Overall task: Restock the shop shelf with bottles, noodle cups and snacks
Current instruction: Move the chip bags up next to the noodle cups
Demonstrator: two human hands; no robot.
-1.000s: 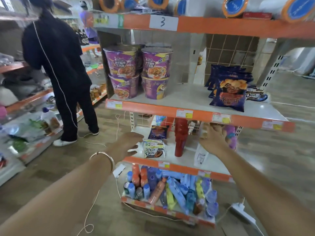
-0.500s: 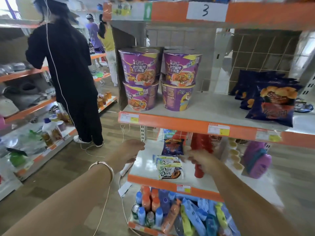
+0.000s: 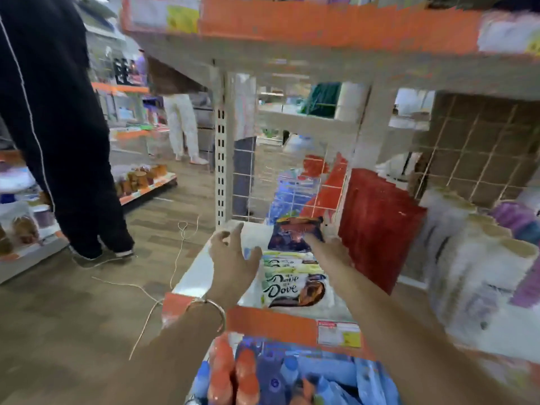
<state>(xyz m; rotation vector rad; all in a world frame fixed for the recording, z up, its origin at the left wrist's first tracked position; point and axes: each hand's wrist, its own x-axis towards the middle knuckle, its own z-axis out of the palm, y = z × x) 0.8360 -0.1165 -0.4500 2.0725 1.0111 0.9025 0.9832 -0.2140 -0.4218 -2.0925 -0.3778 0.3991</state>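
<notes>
Hands moved in over shelf [image 3: 193, 276]: left hand [image 3: 233, 260] spread wide, right hand [image 3: 331, 254] fingers straight, empty, at bag [image 3: 293, 233]; pinch its edge.

1 dk snack bag [image 3: 293, 233], 1 red cup stack [image 3: 377, 229]

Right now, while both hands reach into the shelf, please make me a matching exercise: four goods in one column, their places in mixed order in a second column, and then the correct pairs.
Column A
1. Dove packs
2. dark purple snack bag
3. red stack
4. orange bottles

Column B
a. below the orange shelf edge
b. to the right of the snack bag
c. at the front, just behind the orange edge
d. deeper in, behind the Dove packs

Pairs: 1-c, 2-d, 3-b, 4-a
</notes>
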